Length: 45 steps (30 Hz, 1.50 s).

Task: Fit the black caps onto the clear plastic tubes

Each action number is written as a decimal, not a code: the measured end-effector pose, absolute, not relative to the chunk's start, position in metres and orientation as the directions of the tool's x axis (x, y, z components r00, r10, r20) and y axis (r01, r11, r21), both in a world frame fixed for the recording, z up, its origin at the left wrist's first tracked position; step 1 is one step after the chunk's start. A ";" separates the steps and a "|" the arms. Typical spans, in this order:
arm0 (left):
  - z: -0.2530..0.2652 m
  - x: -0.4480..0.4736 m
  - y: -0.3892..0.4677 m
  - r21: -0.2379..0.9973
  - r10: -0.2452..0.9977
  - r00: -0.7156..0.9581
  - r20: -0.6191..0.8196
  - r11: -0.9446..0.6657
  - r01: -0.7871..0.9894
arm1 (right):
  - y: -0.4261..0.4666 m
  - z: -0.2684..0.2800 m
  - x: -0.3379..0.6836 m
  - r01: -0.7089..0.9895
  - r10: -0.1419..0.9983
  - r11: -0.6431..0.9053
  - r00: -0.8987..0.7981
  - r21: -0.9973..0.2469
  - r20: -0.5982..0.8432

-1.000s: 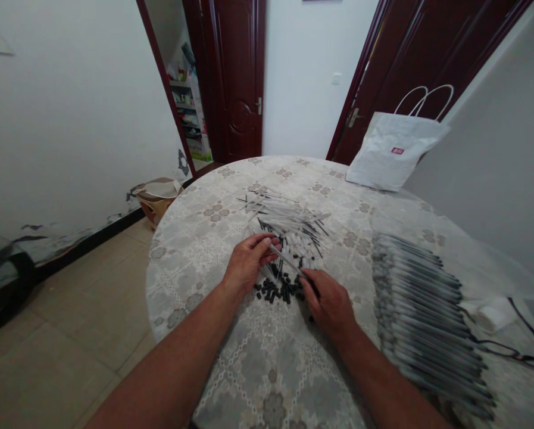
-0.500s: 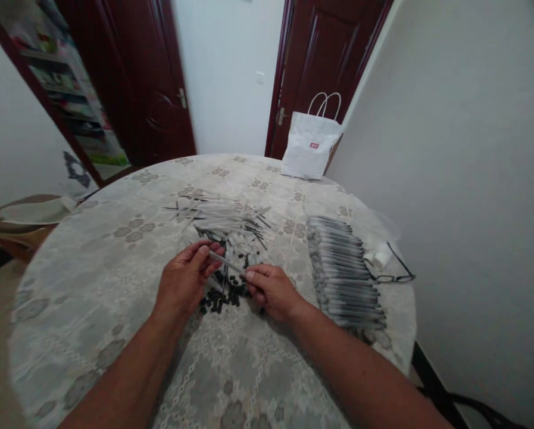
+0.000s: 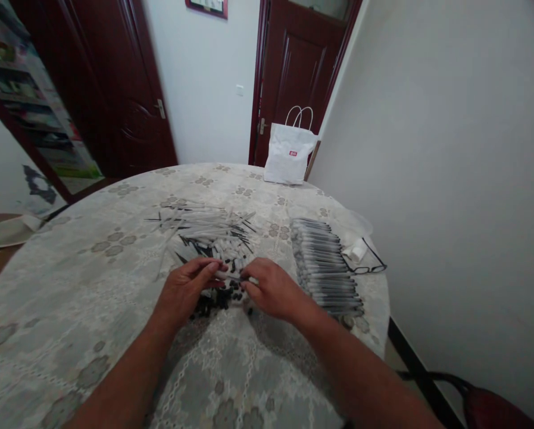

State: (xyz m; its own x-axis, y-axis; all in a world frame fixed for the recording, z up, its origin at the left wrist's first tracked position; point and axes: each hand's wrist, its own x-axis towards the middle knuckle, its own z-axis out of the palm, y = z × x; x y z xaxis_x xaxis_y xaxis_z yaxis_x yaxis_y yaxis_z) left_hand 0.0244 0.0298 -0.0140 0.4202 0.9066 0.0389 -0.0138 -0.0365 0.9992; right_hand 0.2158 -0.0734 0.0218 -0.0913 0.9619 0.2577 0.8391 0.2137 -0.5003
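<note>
white shopping bag (image 3: 287, 168), red label (image 3: 293, 154), upright at far edge of the floral tablecloth (image 3: 83, 280), dark red panel door (image 3: 302, 68) behind it. black-framed eyeglasses (image 3: 363, 270) near right edge, small white item (image 3: 356, 251) just beside. back wall (image 3: 199, 113): light switch (image 3: 239, 90), framed picture (image 3: 208, 8) higher up; shelves (image 3: 19, 97) far left.

Loose tubes (image 3: 199, 221) left, stacked pens (image 3: 322, 265) right on the bench (image 3: 204, 381)

Caps (image 3: 222, 298) before the tubes; bag (image 3: 289, 164) behind both; spectacles (image 3: 362, 271) right of the pens.
</note>
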 end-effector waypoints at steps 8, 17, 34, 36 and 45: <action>-0.008 0.017 0.039 0.978 0.980 0.168 0.105 -0.132 0.160 | -0.108 0.044 0.334 0.995 0.944 -0.085 0.096 -0.050 0.314; -0.010 0.014 0.042 0.963 0.983 0.112 0.145 -0.166 0.211 | -0.116 0.021 0.405 0.931 0.947 -0.297 0.259 0.211 0.190; -0.024 0.012 0.049 0.971 0.982 0.084 0.169 -0.181 0.159 | -0.072 0.015 0.273 0.998 0.980 0.000 0.014 -0.070 0.200; -0.025 0.012 0.049 0.970 0.983 0.089 0.161 -0.174 0.167 | -0.054 0.006 0.257 0.998 0.988 -0.035 0.044 -0.060 0.147; -0.026 0.000 0.056 0.948 0.978 0.037 0.206 -0.209 0.240 | -0.004 -0.034 0.244 0.965 0.966 -0.255 0.253 0.053 0.045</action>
State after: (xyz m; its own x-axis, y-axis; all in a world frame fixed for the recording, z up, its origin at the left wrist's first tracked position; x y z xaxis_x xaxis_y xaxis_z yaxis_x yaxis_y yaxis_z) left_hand 0.0001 0.0559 -0.0265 0.0370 0.9779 0.2059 0.2400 -0.2087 0.9481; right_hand 0.2435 -0.0040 -0.0338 0.2527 0.9665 0.0447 0.9655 -0.2549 0.0531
